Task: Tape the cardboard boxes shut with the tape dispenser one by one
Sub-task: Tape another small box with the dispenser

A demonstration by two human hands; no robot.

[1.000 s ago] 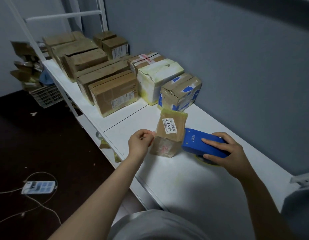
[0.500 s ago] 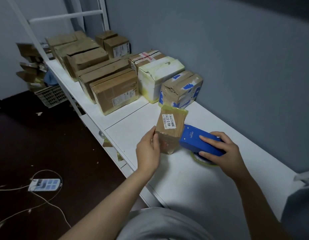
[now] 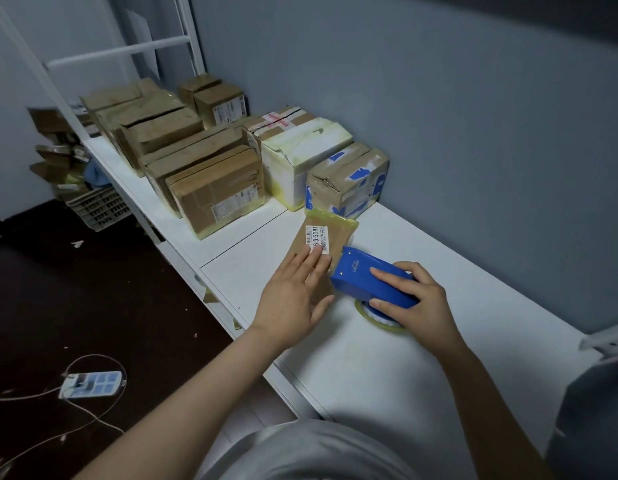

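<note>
Left hand [image 3: 293, 299]: fingers spread flat, pressing on the small cardboard box [image 3: 335, 232].
Right hand [image 3: 416, 299]: curled round the blue tape dispenser [image 3: 366, 278], its front end against the box's right edge.
Small cardboard box: on the white desk [image 3: 370, 368], white label facing up.
Other boxes [image 3: 214, 192]: in rows behind it, along the grey wall [image 3: 439, 133].
Floor [image 3: 93, 306]: power strip [image 3: 91, 384] with cables.
</note>
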